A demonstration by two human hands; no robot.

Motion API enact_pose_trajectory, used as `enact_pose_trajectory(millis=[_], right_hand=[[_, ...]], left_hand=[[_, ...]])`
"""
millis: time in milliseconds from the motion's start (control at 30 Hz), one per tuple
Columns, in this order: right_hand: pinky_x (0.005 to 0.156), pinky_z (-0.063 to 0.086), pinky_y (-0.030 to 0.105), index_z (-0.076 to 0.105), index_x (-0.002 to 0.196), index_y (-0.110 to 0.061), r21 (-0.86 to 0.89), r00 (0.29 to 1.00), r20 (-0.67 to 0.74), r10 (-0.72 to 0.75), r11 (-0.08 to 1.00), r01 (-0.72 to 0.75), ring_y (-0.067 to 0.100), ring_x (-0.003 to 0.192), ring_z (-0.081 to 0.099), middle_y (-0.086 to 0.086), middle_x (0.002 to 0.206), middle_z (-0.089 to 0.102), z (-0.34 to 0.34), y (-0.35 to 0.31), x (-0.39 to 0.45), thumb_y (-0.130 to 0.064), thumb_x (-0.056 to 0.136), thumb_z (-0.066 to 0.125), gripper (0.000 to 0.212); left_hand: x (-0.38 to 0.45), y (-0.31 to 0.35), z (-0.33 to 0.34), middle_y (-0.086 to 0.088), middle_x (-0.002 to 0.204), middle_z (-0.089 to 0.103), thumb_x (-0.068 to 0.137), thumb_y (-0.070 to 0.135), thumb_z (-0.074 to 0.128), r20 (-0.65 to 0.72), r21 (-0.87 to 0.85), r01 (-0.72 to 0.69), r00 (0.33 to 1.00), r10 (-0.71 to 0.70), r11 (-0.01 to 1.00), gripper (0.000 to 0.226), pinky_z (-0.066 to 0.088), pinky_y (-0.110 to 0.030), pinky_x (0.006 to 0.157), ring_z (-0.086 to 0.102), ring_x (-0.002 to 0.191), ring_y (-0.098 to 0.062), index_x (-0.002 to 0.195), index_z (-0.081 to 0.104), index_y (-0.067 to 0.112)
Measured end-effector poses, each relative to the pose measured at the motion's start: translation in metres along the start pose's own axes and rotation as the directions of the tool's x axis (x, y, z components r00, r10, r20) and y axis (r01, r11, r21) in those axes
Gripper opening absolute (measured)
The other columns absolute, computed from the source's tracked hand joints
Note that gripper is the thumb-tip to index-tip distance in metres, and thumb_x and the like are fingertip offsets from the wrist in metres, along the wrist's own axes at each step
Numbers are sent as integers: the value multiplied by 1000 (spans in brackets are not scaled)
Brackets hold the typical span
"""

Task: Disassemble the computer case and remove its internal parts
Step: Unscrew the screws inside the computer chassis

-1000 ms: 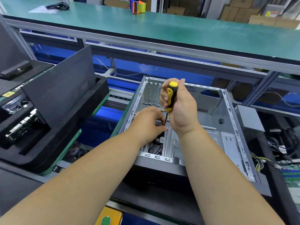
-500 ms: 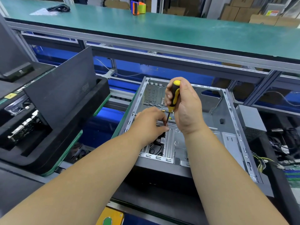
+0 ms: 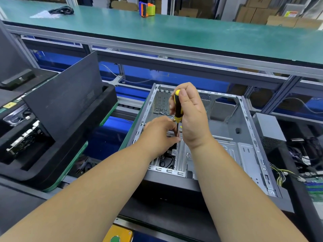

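Observation:
The grey metal computer case (image 3: pixel 244 130) lies open on its side in the middle of the view, mostly stripped inside. My right hand (image 3: pixel 192 117) grips a yellow and black screwdriver (image 3: pixel 178 109) upright, its tip down in the case's left front part. My left hand (image 3: pixel 159 135) is curled low beside the shaft, fingertips pinching near the tip; what they hold is hidden. A black part (image 3: pixel 167 158) shows under that hand.
A black side panel (image 3: pixel 61 102) leans in a black foam tray (image 3: pixel 73 154) on the left. A grey power supply (image 3: pixel 269 131) with cables sits right of the case. A green shelf (image 3: pixel 174 30) runs across above. A yellow button box (image 3: pixel 118 235) is at the near edge.
My right hand has shifted slightly on the screwdriver handle, as in a turn. My left hand stays at the shaft's tip.

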State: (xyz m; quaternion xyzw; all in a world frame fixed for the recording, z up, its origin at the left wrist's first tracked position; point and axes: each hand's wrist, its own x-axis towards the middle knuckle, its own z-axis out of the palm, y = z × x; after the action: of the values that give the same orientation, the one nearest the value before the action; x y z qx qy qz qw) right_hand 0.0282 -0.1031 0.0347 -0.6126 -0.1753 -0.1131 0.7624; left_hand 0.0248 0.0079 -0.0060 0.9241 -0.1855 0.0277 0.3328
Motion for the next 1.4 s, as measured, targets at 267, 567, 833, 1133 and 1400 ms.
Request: enact_pose_trajectory(millis=[267, 567, 833, 1133, 1400], right_hand=[[57, 35, 24, 57, 93, -8, 20, 998, -65, -21, 1000, 23, 12, 63, 42, 2, 70, 48, -2, 2, 1, -22, 104, 31, 31], [56, 36, 23, 49, 94, -17, 84, 995, -97, -9, 996, 17, 13, 61, 41, 2, 68, 46, -3, 2, 1, -25, 101, 44, 11], [57, 35, 24, 62, 92, -10, 237, 996, -40, 77, 969, -66, 13, 59, 40, 0, 66, 49, -14, 3, 8, -33, 104, 32, 39], [55, 33, 24, 41, 84, -16, 204, 995, -37, 87, 976, -78, 15, 58, 37, -2, 64, 45, -13, 3, 6, -30, 100, 42, 21], [61, 40, 29, 64, 84, -12, 200, 995, 17, 97, 975, -99, 17, 63, 47, 2, 73, 54, -13, 6, 8, -34, 102, 37, 39]], left_hand=[[1, -2, 1, 8, 100, 60, 82, 34, 74, 15, 9, 2, 1000, -2, 1000, 16, 44, -42, 95, 53, 102, -14, 90, 69, 21], [-1, -2, 1, 11, 96, 56, 80, 32, 77, 1, -21, 7, 1000, -7, 1000, 17, 42, -44, 95, 52, 101, -14, 80, 63, 24], [-1, 0, 0, 12, 93, 53, 80, 36, 76, 0, 14, 18, 1000, -18, 1000, 18, 43, -43, 95, 50, 97, -11, 79, 61, 28], [-1, 0, 0, 11, 94, 56, 79, 34, 78, 4, -25, 20, 1000, -20, 999, 19, 42, -44, 94, 52, 101, -15, 76, 59, 29], [-2, 1, -2, 10, 97, 56, 81, 36, 76, 19, 0, 32, 999, -32, 999, 16, 43, -43, 95, 51, 102, -15, 79, 62, 27]])
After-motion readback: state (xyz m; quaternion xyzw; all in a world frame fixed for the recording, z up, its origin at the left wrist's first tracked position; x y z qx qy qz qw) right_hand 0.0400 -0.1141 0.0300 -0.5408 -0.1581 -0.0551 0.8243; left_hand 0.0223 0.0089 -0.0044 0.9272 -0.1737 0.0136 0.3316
